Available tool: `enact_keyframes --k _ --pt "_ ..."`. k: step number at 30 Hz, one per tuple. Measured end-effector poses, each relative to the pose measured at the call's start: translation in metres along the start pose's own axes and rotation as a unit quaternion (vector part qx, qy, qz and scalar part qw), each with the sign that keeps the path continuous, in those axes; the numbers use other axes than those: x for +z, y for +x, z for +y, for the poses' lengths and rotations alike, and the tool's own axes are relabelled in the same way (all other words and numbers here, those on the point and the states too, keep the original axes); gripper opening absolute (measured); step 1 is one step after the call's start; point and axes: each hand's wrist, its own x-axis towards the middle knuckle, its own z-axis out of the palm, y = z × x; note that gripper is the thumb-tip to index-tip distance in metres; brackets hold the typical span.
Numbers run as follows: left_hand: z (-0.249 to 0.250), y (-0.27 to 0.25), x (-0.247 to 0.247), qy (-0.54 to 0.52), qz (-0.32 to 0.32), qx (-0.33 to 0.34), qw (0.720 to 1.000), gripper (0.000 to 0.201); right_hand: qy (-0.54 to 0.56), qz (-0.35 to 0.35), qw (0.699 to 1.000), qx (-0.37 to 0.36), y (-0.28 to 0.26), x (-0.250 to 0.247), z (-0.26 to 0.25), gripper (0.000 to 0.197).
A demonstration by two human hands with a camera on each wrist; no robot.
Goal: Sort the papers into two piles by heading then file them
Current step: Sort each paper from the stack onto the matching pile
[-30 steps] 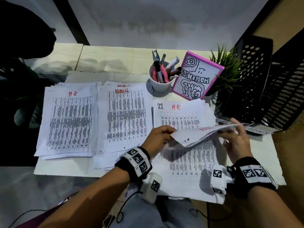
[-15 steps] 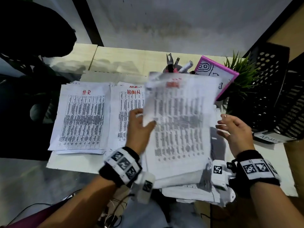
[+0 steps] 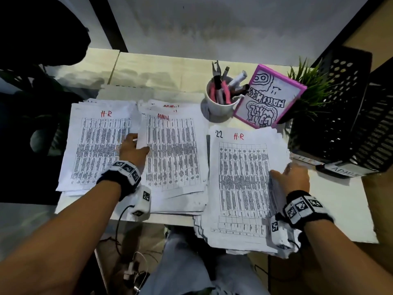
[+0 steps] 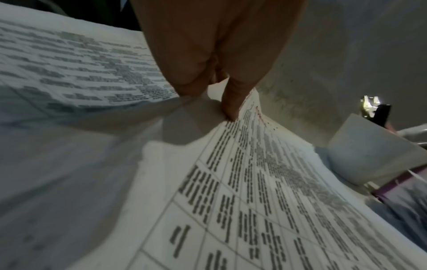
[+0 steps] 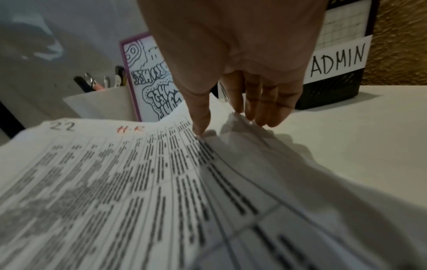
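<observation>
Three stacks of printed sheets lie on the white desk. The H.R pile (image 3: pixel 95 145) is at the left and the ADMIN pile (image 3: pixel 176 150) in the middle. At the right is a mixed stack whose top sheet (image 3: pixel 242 177) is headed "22 H.R" (image 5: pixel 97 164). My left hand (image 3: pixel 134 147) pinches the left edge of the top ADMIN sheet (image 4: pixel 265 182), which lies on the ADMIN pile. My right hand (image 3: pixel 291 175) rests at the mixed stack's right edge, thumb (image 5: pixel 201 127) on the top sheet, fingers (image 5: pixel 258 109) straight on the ruffled edges.
Black mesh file trays (image 3: pixel 350 116) stand at the right, labelled H.R (image 3: pixel 306 160) and ADMIN (image 3: pixel 344 170) (image 5: pixel 337 60). Behind the stacks are a white mug of pens (image 3: pixel 223 101), a pink-framed doodle card (image 3: pixel 268 96) and a green plant (image 3: pixel 310 81). The mixed stack overhangs the desk's front edge.
My left hand carried an ADMIN sheet from the right stack across onto the middle pile. My right hand let go of it and came down on the right stack's edge.
</observation>
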Motion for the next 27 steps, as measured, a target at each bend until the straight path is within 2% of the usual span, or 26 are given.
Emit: enact_keyframes --k 4,6,9,11,15,18,21,23,25,27 --pt "0.005 0.004 0.015 -0.008 0.009 0.014 1.0 0.04 0.028 0.019 0.999 0.017 -0.008 0.0 -0.002 0.055" --pt "0.006 0.004 0.019 0.039 0.023 0.029 0.999 0.046 0.059 0.04 0.997 0.017 -0.009 -0.001 -0.001 0.043" --pt "0.008 0.005 0.029 0.129 0.088 0.071 0.985 0.064 0.096 0.078 0.992 0.012 -0.008 -0.004 0.0 0.015" --pt "0.016 -0.003 0.04 0.119 0.097 0.11 0.982 0.068 0.08 0.088 0.993 -0.003 -0.006 -0.008 0.001 0.012" --pt "0.042 -0.03 0.075 0.058 0.028 0.207 0.976 0.052 0.045 0.092 0.994 -0.049 -0.002 -0.012 0.005 0.008" --pt "0.063 -0.048 0.103 -0.022 -0.062 0.209 0.976 0.035 0.055 0.119 0.988 -0.087 -0.007 -0.017 0.01 0.013" --pt "0.074 -0.056 0.124 -0.019 -0.086 0.187 0.978 0.024 0.149 0.173 0.963 -0.142 -0.014 -0.026 0.012 0.017" --pt "0.076 -0.059 0.135 -0.01 -0.096 0.175 0.98 0.024 0.251 0.17 0.943 -0.138 -0.015 -0.028 0.015 0.015" --pt "0.075 -0.059 0.142 -0.003 -0.101 0.155 0.983 0.025 0.378 0.123 0.914 -0.082 -0.014 -0.029 0.018 0.028" --pt "0.075 -0.059 0.145 0.014 -0.099 0.137 0.985 0.024 0.455 0.093 0.885 -0.025 -0.017 -0.034 0.02 0.042"
